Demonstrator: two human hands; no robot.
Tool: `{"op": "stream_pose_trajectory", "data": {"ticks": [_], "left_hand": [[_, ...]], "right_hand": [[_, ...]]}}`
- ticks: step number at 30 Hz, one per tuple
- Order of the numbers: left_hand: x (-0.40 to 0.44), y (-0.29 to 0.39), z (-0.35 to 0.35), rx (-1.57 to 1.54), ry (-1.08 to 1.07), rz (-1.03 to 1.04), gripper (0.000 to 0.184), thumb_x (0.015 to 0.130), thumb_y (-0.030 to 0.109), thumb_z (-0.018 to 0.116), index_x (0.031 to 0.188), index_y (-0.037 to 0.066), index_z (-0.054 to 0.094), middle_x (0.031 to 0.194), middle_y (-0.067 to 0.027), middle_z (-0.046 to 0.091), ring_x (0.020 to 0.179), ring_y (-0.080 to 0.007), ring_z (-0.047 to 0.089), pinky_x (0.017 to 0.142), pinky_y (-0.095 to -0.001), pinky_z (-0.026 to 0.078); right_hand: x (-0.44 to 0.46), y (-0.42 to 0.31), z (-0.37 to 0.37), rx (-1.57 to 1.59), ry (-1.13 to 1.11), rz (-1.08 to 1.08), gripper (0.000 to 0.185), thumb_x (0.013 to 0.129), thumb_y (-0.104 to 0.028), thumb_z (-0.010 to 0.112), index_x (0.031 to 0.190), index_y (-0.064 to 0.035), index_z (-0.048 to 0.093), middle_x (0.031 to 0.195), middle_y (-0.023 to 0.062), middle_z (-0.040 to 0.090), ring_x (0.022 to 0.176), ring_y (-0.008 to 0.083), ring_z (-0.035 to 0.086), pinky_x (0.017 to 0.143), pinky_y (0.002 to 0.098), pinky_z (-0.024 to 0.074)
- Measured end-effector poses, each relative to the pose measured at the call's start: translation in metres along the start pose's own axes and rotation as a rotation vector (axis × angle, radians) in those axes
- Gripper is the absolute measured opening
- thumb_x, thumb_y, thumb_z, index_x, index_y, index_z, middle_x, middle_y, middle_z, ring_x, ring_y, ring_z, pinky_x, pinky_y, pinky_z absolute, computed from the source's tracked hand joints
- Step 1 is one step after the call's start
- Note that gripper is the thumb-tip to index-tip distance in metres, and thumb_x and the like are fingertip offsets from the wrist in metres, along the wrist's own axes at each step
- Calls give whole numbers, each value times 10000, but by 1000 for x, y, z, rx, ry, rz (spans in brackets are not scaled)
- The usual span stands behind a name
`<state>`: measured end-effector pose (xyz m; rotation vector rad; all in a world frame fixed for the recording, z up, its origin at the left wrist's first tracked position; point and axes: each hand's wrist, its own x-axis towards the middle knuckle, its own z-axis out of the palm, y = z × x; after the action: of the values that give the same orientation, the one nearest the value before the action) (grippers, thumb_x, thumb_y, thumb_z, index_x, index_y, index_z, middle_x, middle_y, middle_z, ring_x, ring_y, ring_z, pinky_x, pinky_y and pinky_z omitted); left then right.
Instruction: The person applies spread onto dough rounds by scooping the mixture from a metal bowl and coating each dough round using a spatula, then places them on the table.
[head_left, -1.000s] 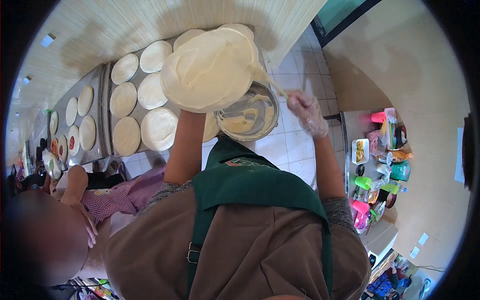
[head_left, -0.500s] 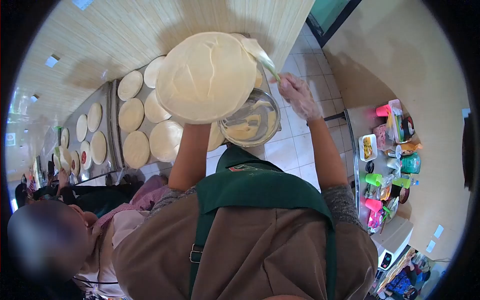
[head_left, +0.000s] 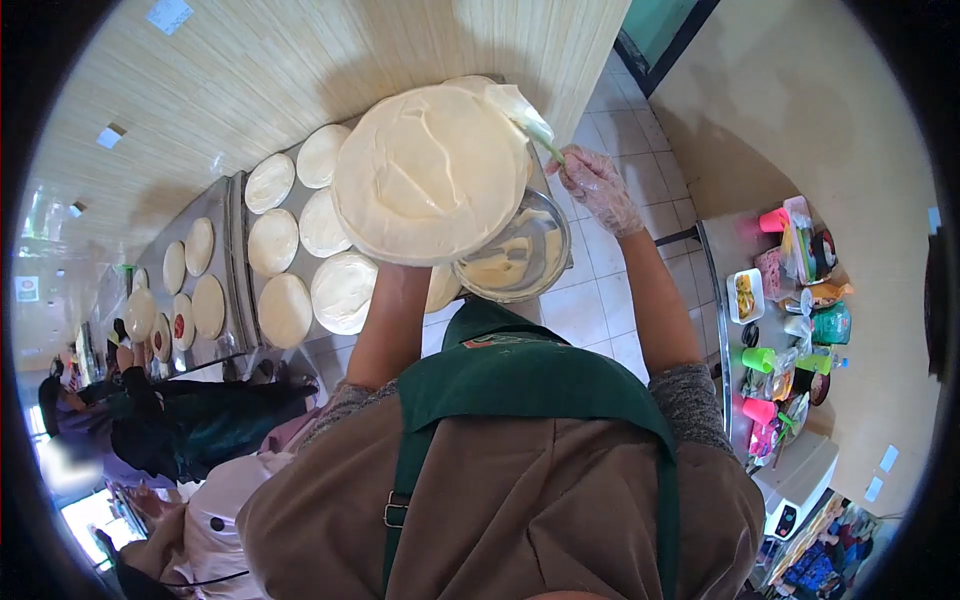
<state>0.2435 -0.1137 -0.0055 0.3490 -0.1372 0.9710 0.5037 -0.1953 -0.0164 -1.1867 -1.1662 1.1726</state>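
My left hand (head_left: 405, 277) is under a large pale round disc (head_left: 420, 190) coated with cream. It holds the disc up from below, its fingers hidden by it. Ridges and streaks run through the cream on top. My right hand (head_left: 597, 188), in a clear plastic glove, is closed around the green handle of a spatula (head_left: 522, 113). The cream-covered spatula blade touches the disc's upper right edge. Partly beneath the disc stands a metal bowl (head_left: 562, 245) with pale cream (head_left: 500, 263) smeared inside.
Several pale round discs (head_left: 284, 310) lie on the metal table (head_left: 306, 262) to the left, with more on a second table (head_left: 222, 275) beyond. Co-workers (head_left: 215, 410) are at the lower left. At right, a side table (head_left: 715, 290) carries cups, food and bags.
The disc has shifted slightly right and down in view, with the spatula still at its upper right edge. More co-workers show at the lower left as the view has turned slightly.
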Motion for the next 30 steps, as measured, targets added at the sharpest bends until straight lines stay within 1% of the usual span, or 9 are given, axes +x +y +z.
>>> {"op": "stream_pose_trajectory", "data": {"ticks": [3,6,9,13,16,19,22,23,30], "left_hand": [[11,9,4,22,-8,24,619,947,491,486,1436,121,399,1426,-136,474,1286,-337,478,1043,-532,429],[-5,25,6,21,12,21,619,947,490,488,1436,121,400,1426,-136,475,1286,-338,478,1042,-533,429],[-27,23,1,-4,36,-14,620,946,490,489,1436,121,401,1425,-137,475,1285,-339,478,1042,-534,430],[-11,6,-5,-28,13,-27,620,945,490,492,1435,121,402,1424,-137,476,1285,-340,479,1042,-535,430],[10,6,0,-8,-8,5,620,944,490,493,1435,121,402,1424,-137,476,1285,-341,479,1041,-536,430],[9,27,3,28,15,31,620,944,490,495,1434,122,403,1424,-138,477,1285,-342,479,1041,-537,430],[-12,40,4,21,40,10,620,943,490,497,1434,122,404,1423,-138,477,1285,-343,479,1041,-537,430],[-16,38,3,17,46,-3,621,943,490,497,1434,122,404,1423,-138,477,1285,-343,479,1041,-538,430],[23,14,2,-10,-25,-4,621,941,490,501,1433,122,406,1422,-139,478,1284,-345,479,1040,-540,430]], "right_hand": [[-16,2,9,25,63,9,307,978,-354,540,921,-79,663,683,-90,419,627,47,356,570,202,285],[-45,17,-1,-9,-74,156,313,977,-359,537,912,-78,658,682,-89,416,627,47,355,575,204,293],[-38,30,-3,88,-60,201,316,975,-363,540,912,-77,658,683,-92,397,623,48,344,570,208,290],[4,18,6,57,-27,20,303,972,-349,546,884,-77,644,681,-95,373,610,47,321,553,210,268],[6,2,7,104,14,32,309,965,-358,557,869,-77,644,680,-94,386,610,45,321,555,210,271],[-22,17,5,-63,16,75,329,952,-380,574,853,-75,647,678,-94,405,607,42,326,551,217,275],[-37,19,1,154,-11,166,322,943,-372,580,830,-77,644,676,-97,418,606,41,339,553,220,290],[-34,18,0,69,37,175,319,947,-369,577,851,-71,643,682,-97,421,614,40,354,557,216,307],[22,7,2,107,11,22,318,939,-373,585,902,-63,645,704,-90,441,627,41,363,572,220,321]]}}
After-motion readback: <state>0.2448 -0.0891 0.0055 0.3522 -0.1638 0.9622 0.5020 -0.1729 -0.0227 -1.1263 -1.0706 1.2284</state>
